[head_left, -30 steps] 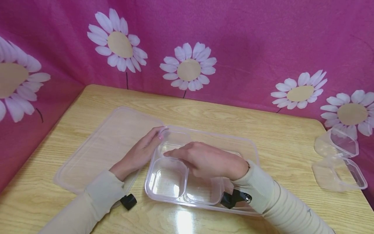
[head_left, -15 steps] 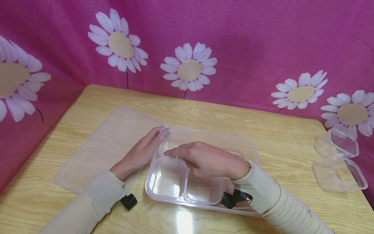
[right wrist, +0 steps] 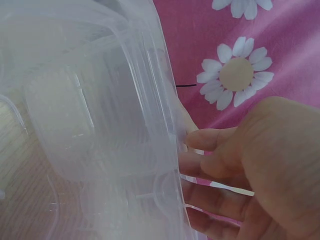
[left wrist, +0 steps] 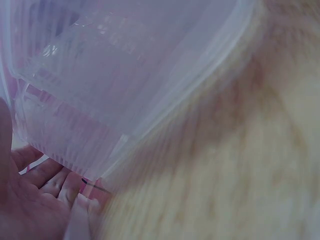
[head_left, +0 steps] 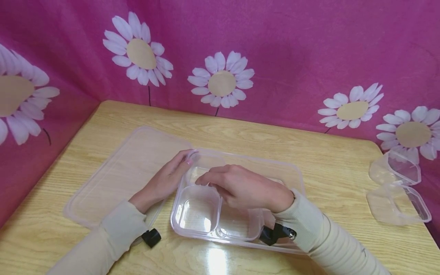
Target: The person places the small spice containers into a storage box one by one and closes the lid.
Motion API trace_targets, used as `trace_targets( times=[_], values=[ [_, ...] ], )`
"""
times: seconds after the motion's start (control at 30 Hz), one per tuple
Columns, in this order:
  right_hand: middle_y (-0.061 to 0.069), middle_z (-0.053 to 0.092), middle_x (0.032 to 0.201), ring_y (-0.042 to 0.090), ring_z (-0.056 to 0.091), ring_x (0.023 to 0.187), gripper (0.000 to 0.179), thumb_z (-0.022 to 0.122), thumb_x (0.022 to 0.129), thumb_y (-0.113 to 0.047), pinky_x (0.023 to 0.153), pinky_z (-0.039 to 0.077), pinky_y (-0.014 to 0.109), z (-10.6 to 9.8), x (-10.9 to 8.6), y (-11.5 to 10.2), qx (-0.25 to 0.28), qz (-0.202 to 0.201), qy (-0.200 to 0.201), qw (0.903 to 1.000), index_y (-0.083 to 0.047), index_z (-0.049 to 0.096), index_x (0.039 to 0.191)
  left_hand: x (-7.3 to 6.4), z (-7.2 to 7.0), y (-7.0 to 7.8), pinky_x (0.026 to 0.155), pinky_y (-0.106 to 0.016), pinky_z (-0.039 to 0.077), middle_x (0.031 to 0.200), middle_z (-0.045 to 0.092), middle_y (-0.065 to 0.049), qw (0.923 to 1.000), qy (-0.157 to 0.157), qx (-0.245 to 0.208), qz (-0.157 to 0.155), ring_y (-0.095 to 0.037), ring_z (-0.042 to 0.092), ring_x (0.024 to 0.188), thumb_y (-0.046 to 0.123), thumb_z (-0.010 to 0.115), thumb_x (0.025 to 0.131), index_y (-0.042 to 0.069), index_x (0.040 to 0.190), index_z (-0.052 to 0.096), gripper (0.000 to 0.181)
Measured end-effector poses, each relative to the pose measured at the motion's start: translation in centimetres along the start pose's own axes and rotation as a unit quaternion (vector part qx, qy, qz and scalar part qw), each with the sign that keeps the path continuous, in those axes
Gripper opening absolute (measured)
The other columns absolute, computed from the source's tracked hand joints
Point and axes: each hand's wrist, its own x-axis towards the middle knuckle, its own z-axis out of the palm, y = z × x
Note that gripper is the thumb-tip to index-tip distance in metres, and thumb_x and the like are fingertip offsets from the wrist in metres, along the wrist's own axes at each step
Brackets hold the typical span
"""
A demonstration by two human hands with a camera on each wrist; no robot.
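A large clear plastic container point(head_left: 268, 154) stands on the table with small clear cups inside it. One cup point(head_left: 201, 210) sits at the front left and another cup point(head_left: 237, 225) to its right; a third point(head_left: 206, 160) is at the back left. My left hand point(head_left: 165, 181) rests against the container's left end, fingers along the outer wall and thumb near the rim. My right hand point(head_left: 247, 187) reaches over the container, fingertips by the rims where the left cups meet. In the right wrist view, its fingers point(right wrist: 215, 197) lie fairly straight against clear plastic.
A flat clear lid point(head_left: 120, 172) lies on the table to the left, partly under my left forearm. Two more clear cups, one behind point(head_left: 395, 170) and one in front point(head_left: 395, 204), lie near the right edge. A pink flowered cloth point(head_left: 275, 57) hangs behind the table.
My right fingers have drawn back slightly to the right and bent a little at the cup rims. The left hand and the container stay in place.
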Motion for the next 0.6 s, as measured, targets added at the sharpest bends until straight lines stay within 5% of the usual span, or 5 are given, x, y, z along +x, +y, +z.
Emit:
trace_targets(
  times=[0.6],
  values=[
    [0.001,0.077,0.117,0.008,0.072,0.103,0.022,0.061,0.102,-0.010,0.095,0.061,0.028,-0.27,-0.65,-0.25,-0.028,0.003,0.064,0.9975,-0.010,0.074,0.120,-0.08,-0.01,0.04,0.133,-0.056,0.019,0.167,0.039,-0.006,1.0000,0.000,0.002,0.005,-0.029,0.027,0.160,0.043,0.035,0.113,0.021,0.155,0.042,0.048]
  ],
)
